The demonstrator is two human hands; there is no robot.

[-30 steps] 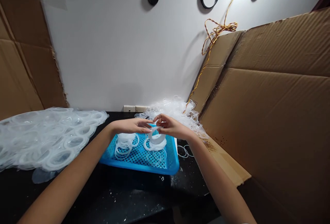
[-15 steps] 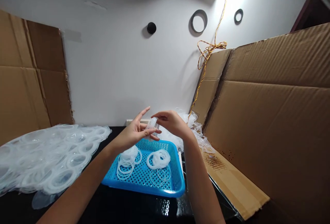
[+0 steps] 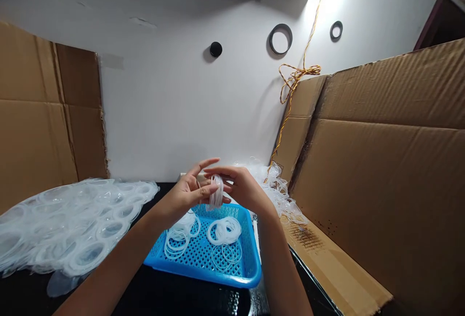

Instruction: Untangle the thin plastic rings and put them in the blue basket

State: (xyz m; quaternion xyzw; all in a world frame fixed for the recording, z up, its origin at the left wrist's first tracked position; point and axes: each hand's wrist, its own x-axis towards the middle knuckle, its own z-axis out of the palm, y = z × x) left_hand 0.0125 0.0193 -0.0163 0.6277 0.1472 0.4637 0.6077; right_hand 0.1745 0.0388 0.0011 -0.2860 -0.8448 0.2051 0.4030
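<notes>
A bundle of thin translucent white rings [image 3: 217,193] is held upright between my two hands, above the far edge of a blue plastic basket [image 3: 203,277]. My left hand [image 3: 191,187] grips the bundle with its thumb across the near side, while its index finger points out to the right. From the other side, my right hand [image 3: 240,185] closes its fingers around the same bundle; some fingertips are hidden behind it. In the basket lie a pile of rings [image 3: 178,238] on the left and another pile of rings [image 3: 225,231] on the right.
Bagged rings in clear plastic [image 3: 72,224] cover the table's left side. A loose heap of rings [image 3: 281,192] lies behind my right hand. Cardboard sheets [image 3: 381,170] stand at right, and a cardboard panel [image 3: 36,127] at left. A twisted yellow cord [image 3: 286,112] hangs down the wall.
My right hand has come lower and its fingers now wrap further round the bundle. The bundle has turned more upright. The view has tilted slightly upward.
</notes>
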